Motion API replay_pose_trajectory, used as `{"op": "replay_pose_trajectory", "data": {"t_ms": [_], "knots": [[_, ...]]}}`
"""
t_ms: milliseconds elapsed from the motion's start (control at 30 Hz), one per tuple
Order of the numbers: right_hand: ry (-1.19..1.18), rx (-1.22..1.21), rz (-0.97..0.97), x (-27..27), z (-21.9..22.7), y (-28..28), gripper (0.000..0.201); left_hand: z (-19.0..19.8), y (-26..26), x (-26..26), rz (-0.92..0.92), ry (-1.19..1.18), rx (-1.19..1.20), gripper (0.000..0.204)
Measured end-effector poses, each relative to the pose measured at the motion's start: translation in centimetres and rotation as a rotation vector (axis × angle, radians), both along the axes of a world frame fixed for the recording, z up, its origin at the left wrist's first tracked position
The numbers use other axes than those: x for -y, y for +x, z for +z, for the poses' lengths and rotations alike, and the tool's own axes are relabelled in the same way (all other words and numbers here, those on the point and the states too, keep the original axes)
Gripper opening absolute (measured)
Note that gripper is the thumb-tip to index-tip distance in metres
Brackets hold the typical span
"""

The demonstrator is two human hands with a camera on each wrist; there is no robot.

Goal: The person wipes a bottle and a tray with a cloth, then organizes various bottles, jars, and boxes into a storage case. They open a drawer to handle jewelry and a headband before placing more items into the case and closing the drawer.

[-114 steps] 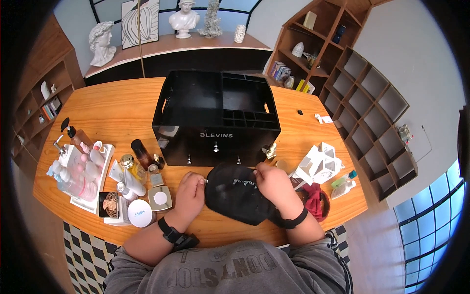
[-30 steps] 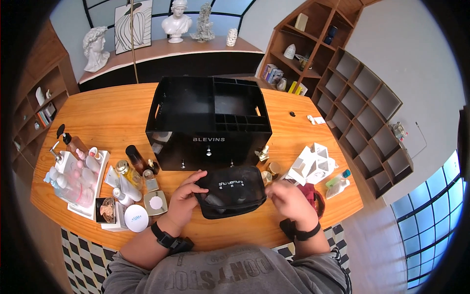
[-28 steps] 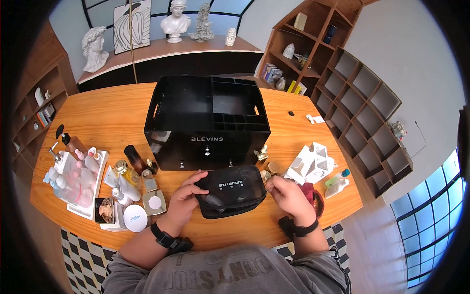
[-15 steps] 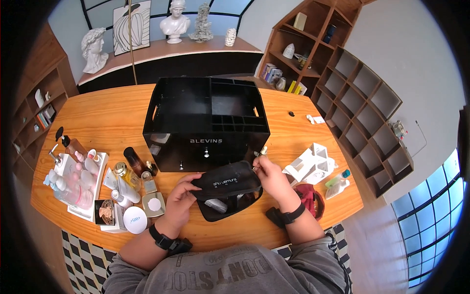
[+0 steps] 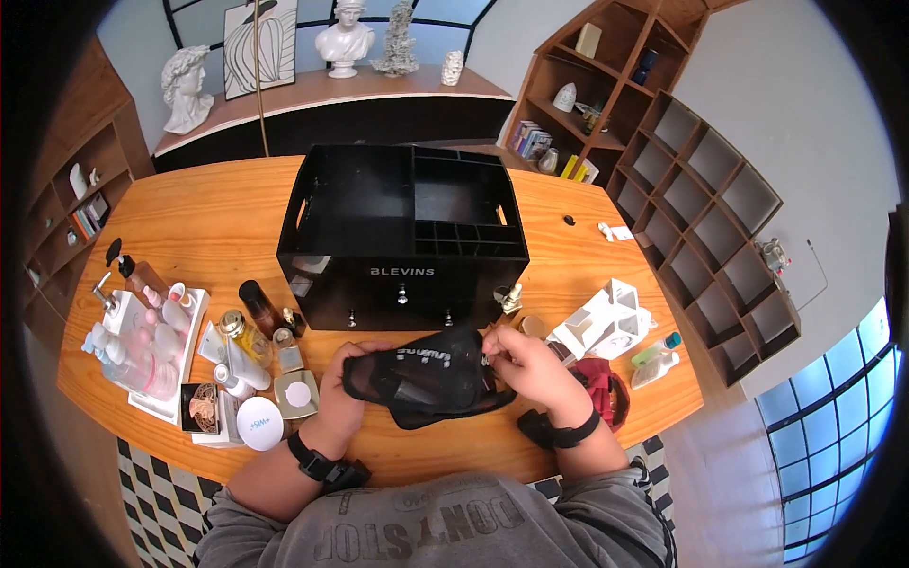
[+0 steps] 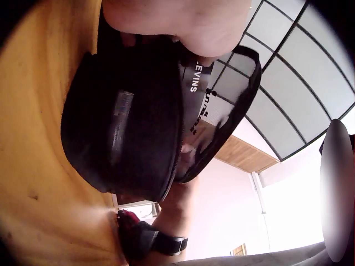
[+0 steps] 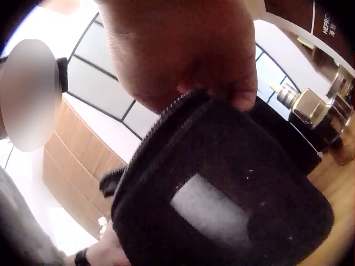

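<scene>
A black zippered cosmetic pouch [image 5: 407, 374] with a see-through mesh lid and white lettering is in front of me. Its lid stands partly lifted from the body, and in the left wrist view the clear lid [image 6: 222, 111] leans away from the dark base. My left hand [image 5: 343, 390] grips the pouch's left end. At the right end, my right hand [image 5: 532, 364] pinches the edge by the zipper, its fingertips partly hidden. The right wrist view shows the pouch's dark side [image 7: 222, 188] hanging below that hand, with a pale patch on it. The inside is mostly hidden.
A black BLEVINS organizer [image 5: 402, 293] stands just behind the pouch. Several bottles and jars crowd the left, beside a white tray [image 5: 194, 331]. To the right are a white angular holder [image 5: 606, 322], a dark red cloth item [image 5: 601, 383] and small bottles [image 5: 655, 362].
The pouch's lid has come apart from its body and is now lifted and tilted. My right hand, apart from the pouch a second ago, now pinches its right edge.
</scene>
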State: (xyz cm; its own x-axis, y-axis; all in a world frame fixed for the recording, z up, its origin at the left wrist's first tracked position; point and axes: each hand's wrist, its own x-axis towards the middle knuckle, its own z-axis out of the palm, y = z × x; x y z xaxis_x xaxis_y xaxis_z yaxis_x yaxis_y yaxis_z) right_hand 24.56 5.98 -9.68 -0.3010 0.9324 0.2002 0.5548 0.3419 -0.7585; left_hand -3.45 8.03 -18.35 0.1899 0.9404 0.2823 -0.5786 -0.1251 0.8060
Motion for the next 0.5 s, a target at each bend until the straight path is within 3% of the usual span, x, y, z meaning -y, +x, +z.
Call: {"op": "replay_pose_trajectory", "data": {"t_ms": [100, 233, 400, 500], "knots": [[-0.119, -0.065, 0.170, 0.8, 0.5, 0.4, 0.022, -0.4, -1.1, 0.2, 0.122, -0.145, -0.240, 0.012], [-0.178, -0.066, 0.233, 0.7, 0.4, 0.0, 0.022, 1.5, -0.5, 1.1, 0.147, -0.119, -0.144, 0.011], [-0.148, -0.177, 0.078, -1.2, -2.3, -0.1, 0.017, 0.8, -0.3, 0.7, 0.115, -0.094, -0.042, 0.022], [-0.055, -0.073, 0.003, -1.8, -3.8, -0.7, 0.019, 1.6, -0.5, 0.7, 0.092, -0.123, -0.112, 0.026]]}}
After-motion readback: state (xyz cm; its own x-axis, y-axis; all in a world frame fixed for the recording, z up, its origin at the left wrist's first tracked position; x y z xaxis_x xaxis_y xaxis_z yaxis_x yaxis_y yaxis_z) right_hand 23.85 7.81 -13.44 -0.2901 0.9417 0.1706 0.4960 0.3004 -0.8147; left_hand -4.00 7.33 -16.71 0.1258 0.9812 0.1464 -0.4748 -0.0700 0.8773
